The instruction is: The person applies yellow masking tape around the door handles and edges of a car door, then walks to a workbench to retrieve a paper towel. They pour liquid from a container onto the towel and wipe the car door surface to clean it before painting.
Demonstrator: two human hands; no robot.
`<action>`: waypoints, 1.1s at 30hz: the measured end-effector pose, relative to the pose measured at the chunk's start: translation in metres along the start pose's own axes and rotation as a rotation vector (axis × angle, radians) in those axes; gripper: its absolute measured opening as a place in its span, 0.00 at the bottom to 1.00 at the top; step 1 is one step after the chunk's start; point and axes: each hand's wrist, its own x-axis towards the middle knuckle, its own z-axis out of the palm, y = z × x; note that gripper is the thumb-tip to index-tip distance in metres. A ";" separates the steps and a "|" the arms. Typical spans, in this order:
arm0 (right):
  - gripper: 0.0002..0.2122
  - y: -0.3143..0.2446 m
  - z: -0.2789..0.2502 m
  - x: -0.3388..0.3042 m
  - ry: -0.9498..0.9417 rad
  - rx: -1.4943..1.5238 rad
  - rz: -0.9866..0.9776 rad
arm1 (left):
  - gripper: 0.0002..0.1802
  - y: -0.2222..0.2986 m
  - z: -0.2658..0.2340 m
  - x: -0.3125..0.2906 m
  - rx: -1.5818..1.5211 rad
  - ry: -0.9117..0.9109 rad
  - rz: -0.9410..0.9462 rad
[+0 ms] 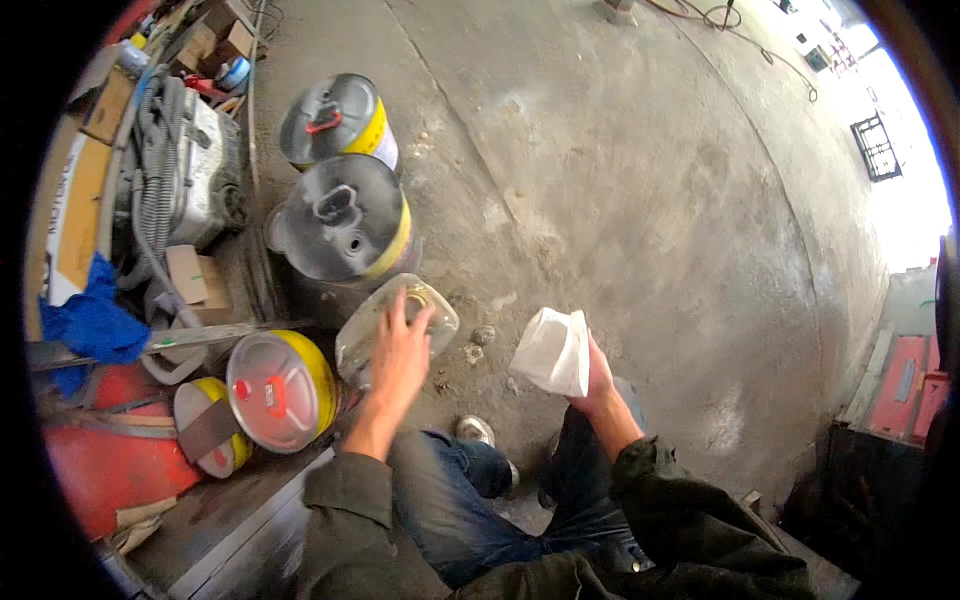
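Observation:
My left hand (402, 350) is over a translucent plastic canister (362, 335), fingers stretched and apart near its round opening. The fingers are slightly blurred, and I cannot tell whether they touch the rim. My right hand (601, 385) is closed round a white, squarish, thin-walled container (548, 352), held tilted above the floor. What is inside it does not show. Just beyond the canister stands a dark-topped drum (350, 245) with a yellow band. Behind that is a similar drum (345, 100) with a red handle on its lid.
Left of my left arm are a yellow-rimmed pail (285, 360) with a clear lid and a smaller pail (215, 465). A blue cloth (100, 325), a ribbed hose (158, 170) and cardboard boxes (80, 215) line the left side. Red metal boxes (905, 395) stand at the right.

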 end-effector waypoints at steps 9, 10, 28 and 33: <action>0.27 0.004 -0.084 0.091 -0.112 -0.025 -0.025 | 0.21 -0.035 0.012 0.049 0.190 -0.229 0.334; 0.27 0.004 -0.088 0.093 -0.118 -0.032 -0.022 | 0.21 -0.034 0.010 0.056 0.161 -0.246 0.298; 0.24 0.015 -0.094 0.110 -0.256 0.219 0.142 | 0.23 -0.048 0.018 0.053 0.344 -0.246 0.369; 0.21 0.017 -0.091 0.105 -0.143 0.146 0.118 | 0.32 -0.026 0.011 0.063 0.306 -0.165 0.021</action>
